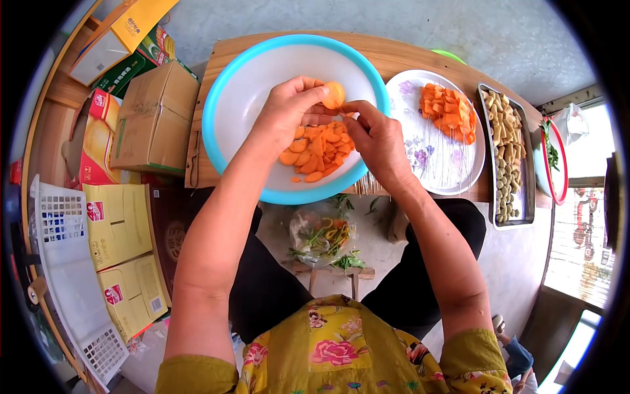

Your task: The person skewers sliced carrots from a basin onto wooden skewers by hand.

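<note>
Above the white bowl with a blue rim [218,85], my left hand [289,108] is closed on a round orange carrot slice [334,96] between thumb and fingers. My right hand [379,139] pinches what looks like a thin skewer, mostly hidden by the fingers, with its fingertips close to the slice's lower edge. A pile of loose carrot slices [321,150] lies in the bowl beneath both hands. To the right, a flowered white plate [420,159] bears skewered carrot slices [449,111], their thin sticks pointing toward me. Several bare skewers [369,185] stick out at the table's near edge.
A metal tray [524,211] of skewered pale and green pieces stands right of the plate on the wooden table [275,41]. Beyond it is a red-rimmed basin [558,157] with greens. Cardboard boxes [147,118] crowd the left. A bag of vegetable scraps [321,233] sits below the table edge.
</note>
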`<action>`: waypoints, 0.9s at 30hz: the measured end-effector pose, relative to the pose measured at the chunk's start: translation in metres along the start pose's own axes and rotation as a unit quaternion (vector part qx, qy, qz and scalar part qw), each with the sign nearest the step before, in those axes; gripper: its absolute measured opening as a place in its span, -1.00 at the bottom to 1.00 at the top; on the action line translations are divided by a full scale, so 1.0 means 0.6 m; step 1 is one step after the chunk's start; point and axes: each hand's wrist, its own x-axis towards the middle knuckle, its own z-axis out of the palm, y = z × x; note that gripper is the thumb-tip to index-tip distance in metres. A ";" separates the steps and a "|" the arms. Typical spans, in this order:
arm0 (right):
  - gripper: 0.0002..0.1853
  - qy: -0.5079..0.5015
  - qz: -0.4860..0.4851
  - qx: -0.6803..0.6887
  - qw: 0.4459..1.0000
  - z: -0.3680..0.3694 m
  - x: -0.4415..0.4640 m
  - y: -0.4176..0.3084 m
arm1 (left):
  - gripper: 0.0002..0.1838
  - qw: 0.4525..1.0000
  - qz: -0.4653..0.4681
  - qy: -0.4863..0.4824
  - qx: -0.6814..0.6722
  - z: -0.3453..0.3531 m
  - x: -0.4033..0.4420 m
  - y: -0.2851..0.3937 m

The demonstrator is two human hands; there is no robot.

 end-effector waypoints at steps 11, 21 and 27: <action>-0.76 -0.020 0.044 0.092 0.995 -0.003 -0.001 -0.003 | -0.70 0.994 -0.038 0.006 -0.107 -0.011 0.011 -0.014; -0.78 -0.018 0.048 0.148 0.988 0.009 -0.004 0.007 | -0.71 0.976 -0.078 -0.012 -0.205 -0.016 0.012 -0.014; -0.81 -0.006 0.039 0.149 0.988 0.014 -0.006 0.006 | -0.73 0.973 -0.088 -0.010 -0.214 -0.012 0.011 -0.014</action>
